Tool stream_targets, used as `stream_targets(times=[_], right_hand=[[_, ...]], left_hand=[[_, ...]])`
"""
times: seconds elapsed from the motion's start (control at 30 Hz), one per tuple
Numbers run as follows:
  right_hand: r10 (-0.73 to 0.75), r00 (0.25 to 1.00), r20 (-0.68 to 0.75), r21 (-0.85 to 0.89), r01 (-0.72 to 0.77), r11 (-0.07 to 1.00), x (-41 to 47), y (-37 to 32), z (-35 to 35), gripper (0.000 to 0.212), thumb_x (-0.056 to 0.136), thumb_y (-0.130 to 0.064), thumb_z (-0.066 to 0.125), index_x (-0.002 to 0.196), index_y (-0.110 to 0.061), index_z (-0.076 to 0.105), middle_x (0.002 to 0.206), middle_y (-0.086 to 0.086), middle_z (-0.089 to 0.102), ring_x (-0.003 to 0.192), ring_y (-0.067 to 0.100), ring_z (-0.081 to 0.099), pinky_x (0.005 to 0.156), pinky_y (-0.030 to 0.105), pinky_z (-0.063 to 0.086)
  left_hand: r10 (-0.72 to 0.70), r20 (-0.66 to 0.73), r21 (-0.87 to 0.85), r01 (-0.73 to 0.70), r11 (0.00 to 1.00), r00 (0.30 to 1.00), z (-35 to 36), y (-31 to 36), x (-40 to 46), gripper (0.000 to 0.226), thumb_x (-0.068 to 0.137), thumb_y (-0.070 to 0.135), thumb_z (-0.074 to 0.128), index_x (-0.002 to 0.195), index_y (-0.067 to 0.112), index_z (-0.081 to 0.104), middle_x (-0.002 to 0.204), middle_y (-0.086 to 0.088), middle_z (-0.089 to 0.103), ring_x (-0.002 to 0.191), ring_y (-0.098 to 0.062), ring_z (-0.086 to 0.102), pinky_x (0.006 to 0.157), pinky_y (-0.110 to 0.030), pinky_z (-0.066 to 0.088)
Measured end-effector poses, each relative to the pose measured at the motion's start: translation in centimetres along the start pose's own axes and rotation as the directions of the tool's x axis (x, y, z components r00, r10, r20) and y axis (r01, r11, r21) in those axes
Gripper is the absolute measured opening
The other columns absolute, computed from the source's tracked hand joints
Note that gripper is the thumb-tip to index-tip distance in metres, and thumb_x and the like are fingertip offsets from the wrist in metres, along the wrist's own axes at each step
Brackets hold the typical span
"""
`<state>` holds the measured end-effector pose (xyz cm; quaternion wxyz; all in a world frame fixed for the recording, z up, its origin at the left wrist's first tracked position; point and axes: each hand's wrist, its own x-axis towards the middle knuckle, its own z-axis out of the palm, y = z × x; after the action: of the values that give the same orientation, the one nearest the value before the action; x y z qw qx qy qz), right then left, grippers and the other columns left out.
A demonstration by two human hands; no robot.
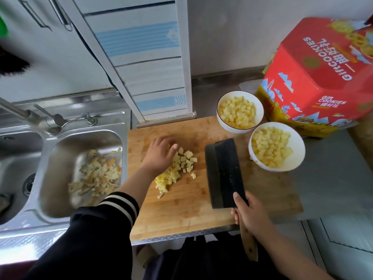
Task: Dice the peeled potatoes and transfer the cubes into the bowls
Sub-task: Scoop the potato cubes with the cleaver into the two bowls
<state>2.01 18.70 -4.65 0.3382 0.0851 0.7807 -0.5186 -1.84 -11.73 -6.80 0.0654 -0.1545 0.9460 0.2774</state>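
A loose heap of pale yellow potato cubes (177, 168) lies near the middle of the wooden cutting board (181, 209), with a few stray cubes just beside it toward the near edge. The left hand (159, 156) rests palm down on the left side of the heap, its fingers (171, 147) straight and held close together over the cubes; a dark sleeve with white-striped cuff (119, 203) covers the forearm. To the right of the heap, apart from it, a broad dark cleaver (224, 174) rests its blade on the board. The right hand (250, 215) grips its wooden handle, fingers curled round it and the thumb lying up on the blade. Two white bowls sit at the board's far right corner, each well filled with potato cubes: the farther bowl (240, 112) on the corner, the nearer bowl (276, 146) overhanging the right edge onto the steel bench (333, 178). Behind them stands a red and yellow box (323, 77) printed "Gift COOKIES" in white, once upside down on its upper face and once on the side, beside characters too blurred to read. Left of the board, the steel sink (60, 209) holds a scatter of potato peelings (96, 174), and a tap (30, 116) stands behind it.
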Motion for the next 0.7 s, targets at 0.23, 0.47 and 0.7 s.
stream_targets(times=[0.23,0.47,0.7], right_hand=[[0.062,0.996,0.068,0.053,-0.066,0.996,1.2,-1.4,1.2,0.029,0.1,-0.028,0.052,0.1,0.001,0.056,0.069,0.012,0.065,0.058,0.02,0.058,0.059,0.031,0.052],[0.125,0.986,0.113,0.015,-0.128,0.992,4.0,-3.8,3.2,0.042,0.1,-0.028,0.052,0.132,-0.002,0.047,0.08,0.015,0.07,0.062,0.017,0.066,0.057,0.029,0.057],[0.153,0.962,0.227,-0.02,-0.153,0.988,5.0,-6.2,6.9,0.054,0.101,-0.026,0.05,0.148,-0.006,0.031,0.08,0.015,0.069,0.061,0.018,0.064,0.058,0.029,0.058]], left_hand=[[-0.017,-0.129,-0.259,-0.017,0.966,0.992,0.7,-0.7,-1.6,0.07,0.089,0.069,0.027,0.132,0.022,0.057,0.141,0.001,0.049,0.134,-0.018,0.036,0.111,-0.041,0.03],[-0.113,-0.074,-0.348,0.081,0.934,0.991,1.5,-1.2,-3.2,0.065,0.094,0.062,0.027,0.141,0.022,0.048,0.146,0.0,0.046,0.139,-0.019,0.033,0.116,-0.042,0.025],[-0.329,-0.109,-0.672,0.174,0.72,0.938,2.1,1.0,-3.9,0.06,0.092,0.061,0.031,0.134,0.025,0.053,0.134,0.006,0.053,0.125,-0.011,0.045,0.108,-0.038,0.037]])
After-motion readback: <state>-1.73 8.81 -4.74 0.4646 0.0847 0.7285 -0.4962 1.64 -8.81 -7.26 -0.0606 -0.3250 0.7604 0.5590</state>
